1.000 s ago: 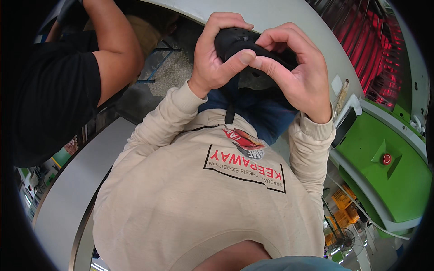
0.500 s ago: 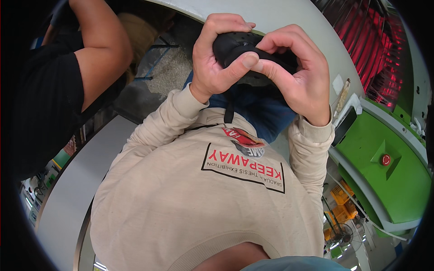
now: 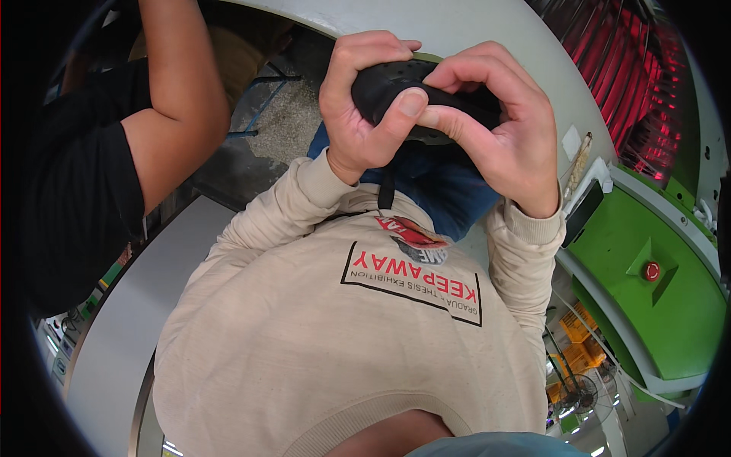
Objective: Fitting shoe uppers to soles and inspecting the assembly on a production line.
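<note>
A black shoe upper point(image 3: 373, 90), soft and dotted with small holes, is held up between my two hands at the edge of the work surface. My left hand point(image 3: 349, 110) wraps its left end, fingers over the far side and thumb on the near edge. On the other end, my right hand point(image 3: 512, 118) pinches the near edge between thumb and bent index finger. The two thumb tips almost meet at the middle of that edge. My palms and fingers hide part of the piece, and its inside is mostly in shadow.
A pale work surface point(image 3: 487, 23) curves beyond my hands. To the right stands a green machine point(image 3: 670, 327) with a red button point(image 3: 651, 271) and a red-lit section with rods point(image 3: 632, 99). A co-worker's bare arm point(image 3: 179, 107) is close on the left, above another grey tabletop point(image 3: 145, 305).
My left hand and the shoe upper's left end have shifted slightly left, with the left thumb bent a little differently. The co-worker's arm has moved and straightened upward.
</note>
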